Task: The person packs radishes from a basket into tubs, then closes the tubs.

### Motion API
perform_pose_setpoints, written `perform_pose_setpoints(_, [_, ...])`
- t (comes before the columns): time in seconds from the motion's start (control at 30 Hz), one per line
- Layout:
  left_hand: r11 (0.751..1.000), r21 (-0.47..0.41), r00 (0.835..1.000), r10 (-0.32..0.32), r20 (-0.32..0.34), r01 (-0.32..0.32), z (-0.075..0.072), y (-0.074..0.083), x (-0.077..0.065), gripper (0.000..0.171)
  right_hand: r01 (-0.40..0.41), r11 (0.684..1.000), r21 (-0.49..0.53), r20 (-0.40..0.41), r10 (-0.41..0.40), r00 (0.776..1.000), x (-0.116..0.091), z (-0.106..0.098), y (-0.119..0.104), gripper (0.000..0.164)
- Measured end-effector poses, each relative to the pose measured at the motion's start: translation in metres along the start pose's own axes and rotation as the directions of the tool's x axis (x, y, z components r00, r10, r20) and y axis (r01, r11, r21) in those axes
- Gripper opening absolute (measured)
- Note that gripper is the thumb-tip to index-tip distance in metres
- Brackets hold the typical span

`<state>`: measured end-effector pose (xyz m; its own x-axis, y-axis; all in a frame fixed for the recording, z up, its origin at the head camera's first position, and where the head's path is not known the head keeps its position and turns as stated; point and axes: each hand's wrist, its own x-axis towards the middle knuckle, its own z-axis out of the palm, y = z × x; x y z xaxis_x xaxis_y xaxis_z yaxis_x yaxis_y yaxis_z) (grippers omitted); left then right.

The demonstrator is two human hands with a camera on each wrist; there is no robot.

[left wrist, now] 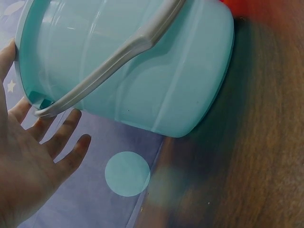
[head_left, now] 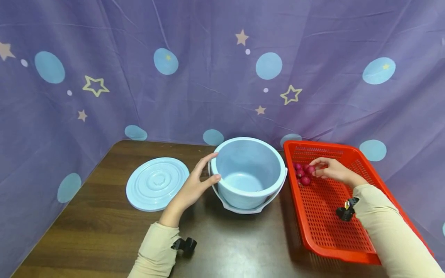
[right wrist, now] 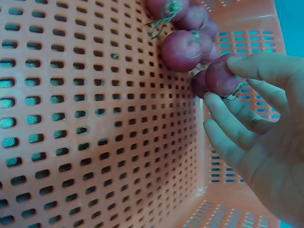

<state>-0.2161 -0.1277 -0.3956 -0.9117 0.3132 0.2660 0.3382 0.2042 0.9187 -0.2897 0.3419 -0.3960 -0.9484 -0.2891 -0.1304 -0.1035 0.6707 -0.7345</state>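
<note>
The onion (right wrist: 222, 77) in the right hand (head_left: 331, 170) looks small, firm and light, an easy load for the fingertips. Its papery skin is probably smooth enough to slide a little and may flake, and hard squeezing could bruise it. The best hold is likely across its round sides, clear of the wispy strands at its end. The right fingers do roughly this: thumb and fingertips pinch it, with the gap between them no wider than the onion.

It is at the far left of the basket (head_left: 340, 253), beside the other onions (right wrist: 181, 51), which cluster along the left wall. It is round and dark purplish-red, with a dull sheen and thin, dry strands; its neighbours look much alike.

The bucket (head_left: 243, 199) stands on the table (head_left: 87, 220), just left of the basket. It is pale blue, round and open-topped, with its handle (left wrist: 142, 43) lowered on the near side. It is probably stiff, light plastic that could shift if knocked; the rim seems the surest place to steady it. The left hand (head_left: 192, 187) is there, at the rim's left side, fingers spread and fairly straight, touching rather than gripping. The matching lid (head_left: 159, 182) lies flat farther left.
</note>
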Motion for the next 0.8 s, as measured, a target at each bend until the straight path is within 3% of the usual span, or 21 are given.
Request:
perform_pose_setpoints(0.2, [1.0,0.004,1.0,0.008,0.001,-0.008,0.001,0.0,0.002,0.064,0.028,0.999,0.02,-0.028,-0.027,0.999,-0.005,-0.01,-0.012,0.036])
perform_pose_setpoints(0.47, [1.0,-0.008,1.0,0.016,-0.005,-0.016,0.002,-0.001,0.0,0.064,0.092,0.994,-0.061,-0.069,-0.097,0.993,-0.02,-0.02,-0.036,0.033])
perform_pose_setpoints(0.8, [0.999,0.005,0.999,0.033,-0.009,-0.033,0.0,-0.001,-0.001,0.063,0.195,0.97,-0.141,-0.088,-0.209,0.974,-0.035,-0.012,-0.073,0.03])
